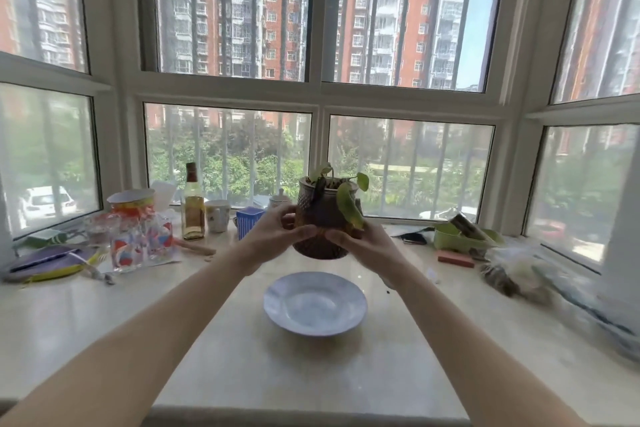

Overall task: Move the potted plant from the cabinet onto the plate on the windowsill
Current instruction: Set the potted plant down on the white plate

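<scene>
A small potted plant in a dark textured pot with a few green leaves hangs in the air above the windowsill. My left hand grips its left side and my right hand grips its right side and front. Below and a little nearer to me, a pale blue plate lies flat on the cream windowsill with nothing on it. The pot's underside is well above the plate and not touching it.
On the left stand colourful glasses, a bottle, a mug and a blue striped cup. A green container, a red block and plastic bags lie on the right. Window panes close the back.
</scene>
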The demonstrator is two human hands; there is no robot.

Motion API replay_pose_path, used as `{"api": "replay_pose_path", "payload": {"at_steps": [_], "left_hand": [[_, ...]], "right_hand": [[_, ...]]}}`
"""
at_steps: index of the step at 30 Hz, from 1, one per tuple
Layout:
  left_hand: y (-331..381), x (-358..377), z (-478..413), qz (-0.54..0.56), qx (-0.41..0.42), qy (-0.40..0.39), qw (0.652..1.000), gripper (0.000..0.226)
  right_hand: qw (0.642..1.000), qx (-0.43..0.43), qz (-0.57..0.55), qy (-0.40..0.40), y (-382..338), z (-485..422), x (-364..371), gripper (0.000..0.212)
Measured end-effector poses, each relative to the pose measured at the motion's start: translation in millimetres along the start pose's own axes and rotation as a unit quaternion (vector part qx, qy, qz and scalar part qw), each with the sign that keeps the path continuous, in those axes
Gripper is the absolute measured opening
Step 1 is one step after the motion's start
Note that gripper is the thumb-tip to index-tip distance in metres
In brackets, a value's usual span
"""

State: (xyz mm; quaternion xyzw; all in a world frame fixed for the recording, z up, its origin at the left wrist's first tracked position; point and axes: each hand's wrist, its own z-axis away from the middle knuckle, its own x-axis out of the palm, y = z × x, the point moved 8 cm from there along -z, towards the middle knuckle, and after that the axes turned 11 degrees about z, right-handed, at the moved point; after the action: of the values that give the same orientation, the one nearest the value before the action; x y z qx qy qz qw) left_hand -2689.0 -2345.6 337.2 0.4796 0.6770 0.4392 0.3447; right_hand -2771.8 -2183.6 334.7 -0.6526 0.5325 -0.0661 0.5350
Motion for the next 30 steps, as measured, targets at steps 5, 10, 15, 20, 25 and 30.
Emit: {"api": "replay_pose_path", "payload": {"at_steps": [5, 10, 15, 20, 25, 30], "left_hand": [[-46, 3, 6, -0.042, 0.000, 0.011, 0.999, 0.051], [-75, 2, 14, -0.095, 0.016, 0.004, 0.995, 0.050], [-84, -1, 18, -0.132, 0.024, 0.001, 0.991, 0.050], [-77, -7, 21, -0.179, 0.046, 0.012, 0.983, 0.045], [-87, -9, 23, -0.179, 0.037, 0.012, 0.983, 0.046], [-92, -9, 22, -0.202, 0.017, 0.003, 0.979, 0.053]], "right_hand": [[1.000, 0.001, 0.015, -0.002, 42, 11, 17, 0.044], [0.999, -0.005, 0.035, -0.007, 71, 22, 32, 0.045], [0.999, -0.015, 0.044, -0.006, 81, 21, 41, 0.049], [0.997, -0.041, 0.066, -0.025, 81, 16, 45, 0.052], [0.996, -0.035, 0.068, -0.051, 88, 14, 51, 0.052], [0.993, -0.025, 0.090, -0.066, 94, 13, 55, 0.054]]}}
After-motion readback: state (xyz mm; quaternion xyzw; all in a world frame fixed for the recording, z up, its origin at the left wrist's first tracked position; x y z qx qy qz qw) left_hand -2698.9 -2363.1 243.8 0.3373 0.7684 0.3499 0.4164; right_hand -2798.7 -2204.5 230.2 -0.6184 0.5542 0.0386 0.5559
